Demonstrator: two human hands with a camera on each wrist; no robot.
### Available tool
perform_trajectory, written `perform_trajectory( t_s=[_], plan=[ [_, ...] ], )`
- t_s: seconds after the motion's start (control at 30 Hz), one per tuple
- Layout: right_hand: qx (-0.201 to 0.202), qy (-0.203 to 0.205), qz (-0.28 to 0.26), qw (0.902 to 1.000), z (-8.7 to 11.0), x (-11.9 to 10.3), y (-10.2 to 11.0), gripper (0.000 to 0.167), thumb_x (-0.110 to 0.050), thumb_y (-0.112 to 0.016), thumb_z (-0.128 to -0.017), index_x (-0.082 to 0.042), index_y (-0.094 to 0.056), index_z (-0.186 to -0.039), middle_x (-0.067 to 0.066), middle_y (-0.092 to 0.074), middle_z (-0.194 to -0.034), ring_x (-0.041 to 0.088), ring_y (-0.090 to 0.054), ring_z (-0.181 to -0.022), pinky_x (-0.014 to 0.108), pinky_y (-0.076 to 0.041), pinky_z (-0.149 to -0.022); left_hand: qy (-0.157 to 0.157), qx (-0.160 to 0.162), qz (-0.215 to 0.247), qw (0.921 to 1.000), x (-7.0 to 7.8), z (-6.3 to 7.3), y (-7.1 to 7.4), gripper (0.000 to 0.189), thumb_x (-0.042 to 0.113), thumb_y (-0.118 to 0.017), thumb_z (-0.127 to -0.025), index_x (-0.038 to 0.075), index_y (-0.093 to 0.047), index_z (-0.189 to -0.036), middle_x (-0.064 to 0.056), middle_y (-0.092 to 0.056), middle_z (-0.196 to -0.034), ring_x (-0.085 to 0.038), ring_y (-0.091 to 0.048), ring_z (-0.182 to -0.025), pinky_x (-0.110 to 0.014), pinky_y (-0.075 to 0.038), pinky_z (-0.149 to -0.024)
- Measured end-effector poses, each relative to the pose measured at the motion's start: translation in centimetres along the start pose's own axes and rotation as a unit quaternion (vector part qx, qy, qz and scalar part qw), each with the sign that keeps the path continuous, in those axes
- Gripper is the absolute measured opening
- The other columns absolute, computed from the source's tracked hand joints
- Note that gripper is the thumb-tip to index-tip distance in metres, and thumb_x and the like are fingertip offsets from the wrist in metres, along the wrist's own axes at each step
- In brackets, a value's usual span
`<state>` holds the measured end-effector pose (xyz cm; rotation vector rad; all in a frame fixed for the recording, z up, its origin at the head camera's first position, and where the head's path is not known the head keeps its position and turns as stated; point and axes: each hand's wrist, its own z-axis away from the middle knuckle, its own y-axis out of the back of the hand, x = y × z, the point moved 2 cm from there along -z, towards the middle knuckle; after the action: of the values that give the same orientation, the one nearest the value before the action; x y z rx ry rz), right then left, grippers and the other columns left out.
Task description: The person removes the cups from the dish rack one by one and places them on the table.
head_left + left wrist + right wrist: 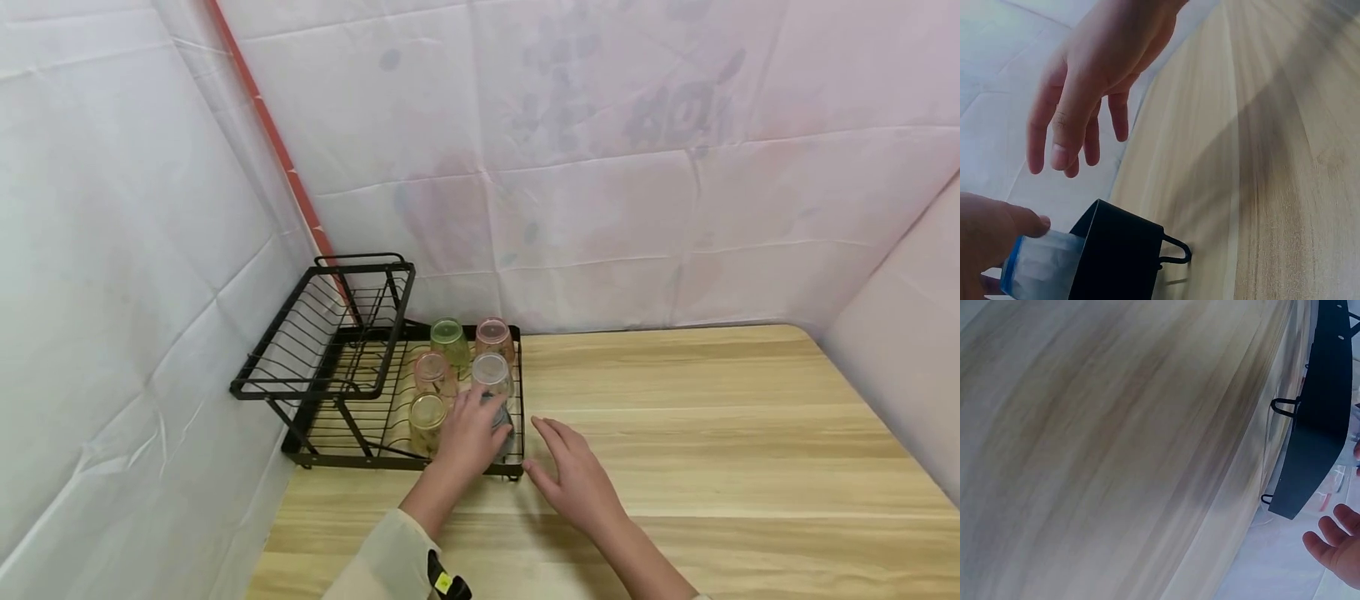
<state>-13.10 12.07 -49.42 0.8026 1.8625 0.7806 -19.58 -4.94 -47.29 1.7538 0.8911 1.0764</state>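
My left hand (467,433) reaches over the front right corner of the black dish rack (420,461). Its thumb and fingers grip an upturned blue glass (1047,265) standing inside the rack's wall; the hand partly hides this glass in the head view. Just behind it is a clear glass (491,372), and a yellow glass (427,423) stands left of the hand. My right hand (576,479) is held just right of the rack, fingers spread loosely, with nothing in it.
More upturned glasses stand in the rack: a green one (447,340), a pink one (495,340) at the back and another pink one (433,372). A raised wire tier (322,389) covers the rack's left side. White cloth walls (600,250) border the wooden table (712,417).
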Motion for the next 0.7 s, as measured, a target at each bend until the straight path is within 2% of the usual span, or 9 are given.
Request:
perform_trajectory(
  t_s=[0.17,0.33,0.43,0.5,0.63,0.7],
  plan=[
    [-0.003,0.000,-0.004,1.0000,-0.3,-0.2,0.0,0.064,-0.034,-0.073,-0.088,-0.013,-0.050,-0.144,0.015,-0.054,-0.138,0.035,-0.052,-0.127,0.054,-0.047,-0.099,0.005,0.040,0.081,0.9959,-0.4,0.5,0.9,0.046,0.030,-0.077,-0.085,0.023,-0.064,-0.129,-0.009,-0.055,-0.138,-0.030,-0.053,-0.126,-0.047,-0.054,-0.090],
    [-0.006,-0.013,-0.022,0.9997,-0.3,-0.4,-0.2,0.066,-0.033,-0.074,-0.088,-0.013,-0.048,-0.145,0.017,-0.050,-0.142,0.038,-0.050,-0.129,0.056,-0.048,-0.097,0.018,0.079,0.154,0.9848,-0.8,1.2,2.1,0.045,0.030,-0.078,-0.085,0.020,-0.065,-0.128,-0.007,-0.056,-0.135,-0.028,-0.058,-0.121,-0.045,-0.055,-0.088],
    [-0.012,-0.025,-0.035,0.9990,-0.4,-0.5,-0.2,0.068,-0.034,-0.072,-0.089,-0.016,-0.044,-0.148,0.017,-0.045,-0.148,0.040,-0.047,-0.132,0.059,-0.047,-0.096,0.036,0.094,0.191,0.9765,-1.0,1.5,2.6,0.044,0.031,-0.077,-0.085,0.021,-0.065,-0.127,-0.003,-0.057,-0.134,-0.026,-0.059,-0.120,-0.045,-0.054,-0.091],
    [-0.019,-0.032,-0.048,0.9981,-0.5,-0.6,-0.1,0.069,-0.037,-0.070,-0.091,-0.018,-0.041,-0.150,0.016,-0.041,-0.151,0.040,-0.045,-0.134,0.061,-0.047,-0.096,0.050,0.098,0.224,0.9683,-1.2,1.7,2.8,0.044,0.032,-0.077,-0.086,0.023,-0.065,-0.127,0.001,-0.056,-0.134,-0.024,-0.058,-0.121,-0.046,-0.052,-0.095],
    [-0.031,-0.047,-0.092,0.9942,-0.8,-0.9,0.1,0.070,-0.046,-0.063,-0.094,-0.023,-0.034,-0.154,0.014,-0.036,-0.155,0.039,-0.039,-0.138,0.064,-0.043,-0.099,0.062,0.110,0.296,0.9468,-1.6,2.1,3.1,0.042,0.033,-0.075,-0.087,0.027,-0.064,-0.127,0.004,-0.057,-0.132,-0.020,-0.056,-0.123,-0.044,-0.050,-0.099],
    [-0.033,-0.053,-0.122,0.9906,-0.9,-1.1,0.3,0.071,-0.048,-0.060,-0.095,-0.023,-0.031,-0.155,0.012,-0.035,-0.156,0.038,-0.037,-0.140,0.064,-0.040,-0.103,0.066,0.111,0.332,0.9344,-1.8,2.2,3.0,0.041,0.033,-0.074,-0.088,0.026,-0.064,-0.127,0.003,-0.058,-0.132,-0.021,-0.057,-0.121,-0.039,-0.053,-0.094]
  ],
)
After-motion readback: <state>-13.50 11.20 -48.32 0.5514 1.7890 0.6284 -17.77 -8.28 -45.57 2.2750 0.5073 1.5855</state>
